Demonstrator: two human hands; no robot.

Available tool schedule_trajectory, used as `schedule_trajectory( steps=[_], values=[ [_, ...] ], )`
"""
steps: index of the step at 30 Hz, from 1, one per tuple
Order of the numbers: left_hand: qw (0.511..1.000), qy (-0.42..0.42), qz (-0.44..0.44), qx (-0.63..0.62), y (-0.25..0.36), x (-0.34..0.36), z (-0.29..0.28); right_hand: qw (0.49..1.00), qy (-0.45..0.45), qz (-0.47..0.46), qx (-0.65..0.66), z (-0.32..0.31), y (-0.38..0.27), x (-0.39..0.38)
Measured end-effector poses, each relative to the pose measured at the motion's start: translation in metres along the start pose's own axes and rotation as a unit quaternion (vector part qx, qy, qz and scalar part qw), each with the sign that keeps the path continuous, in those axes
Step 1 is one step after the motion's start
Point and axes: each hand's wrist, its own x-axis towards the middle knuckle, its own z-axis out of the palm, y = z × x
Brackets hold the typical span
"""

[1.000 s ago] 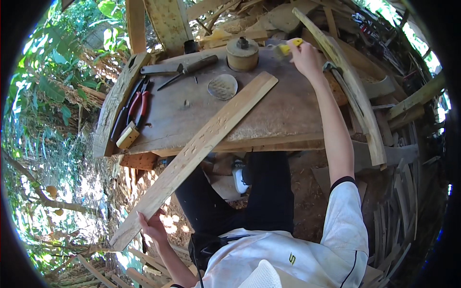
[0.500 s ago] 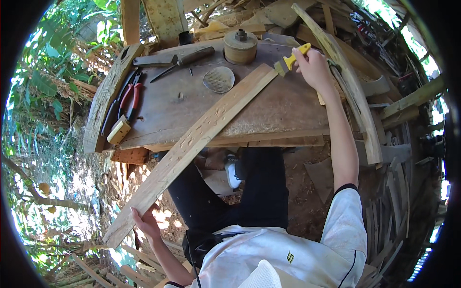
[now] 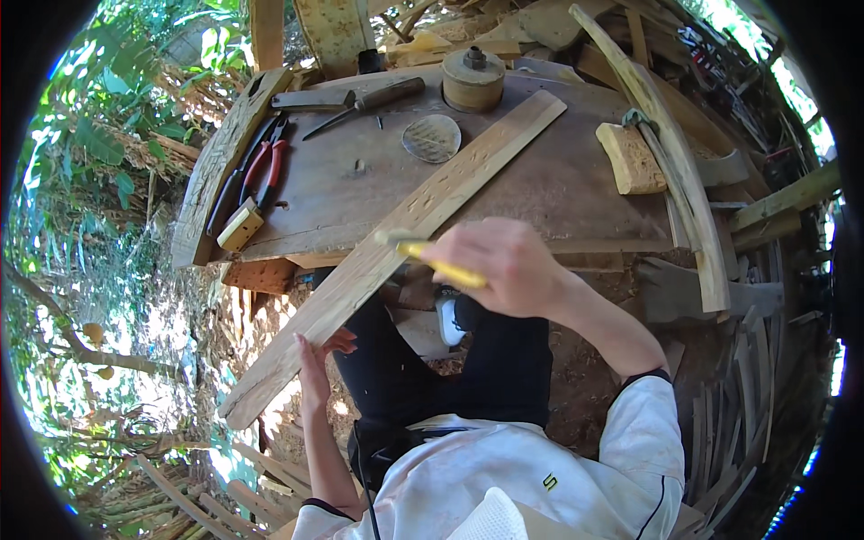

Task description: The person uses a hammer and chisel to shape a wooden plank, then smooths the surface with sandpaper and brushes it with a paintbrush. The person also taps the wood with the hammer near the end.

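Observation:
A long wooden plank (image 3: 340, 290) slants from the workbench's far side down toward my lap, with small carved marks on its upper face. Near its lower end, my left hand (image 3: 317, 364) grips the plank along the edge, thumb up and fingers partly hidden underneath. My right hand (image 3: 504, 265), a little smeared by motion, is closed round a yellow-handled paintbrush (image 3: 457, 274). The brush's bristles are at the plank's middle, near the bench's front edge; whether they touch the wood I cannot tell.
On the wooden workbench (image 3: 576, 207) lie red-handled pliers (image 3: 261, 171), a chisel-like tool (image 3: 387, 94), an oval carved piece (image 3: 432, 139) and a wood block (image 3: 632, 160). A round wooden container (image 3: 472, 81) stands at the back. Curved timbers (image 3: 711, 261) border the sides.
My right hand has brought the brush from the plank's far end toward me, down to its middle. My left hand has shifted slightly up and right, and the plank with it.

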Motion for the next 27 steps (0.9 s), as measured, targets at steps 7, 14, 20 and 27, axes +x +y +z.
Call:
schedule_trajectory(
  steps=[7, 14, 20, 27],
  values=[
    [0.997, -0.055, -0.007, 0.057, 0.011, 0.007, 0.027, 0.991, 0.052, 0.090, 0.080, 0.042, -0.030, 0.012],
    [0.978, -0.020, 0.040, 0.205, -0.033, -0.004, 0.005, 0.992, 0.041, 0.037, 0.116, 0.097, -0.073, 0.034],
    [0.984, -0.030, 0.101, 0.140, -0.031, 0.004, 0.013, 0.935, 0.124, 0.109, 0.314, 0.084, -0.069, 0.034],
    [0.999, 0.017, 0.046, 0.003, 0.001, 0.004, 0.012, 0.805, 0.357, 0.408, 0.241, 0.007, 0.012, -0.054]
  ],
)
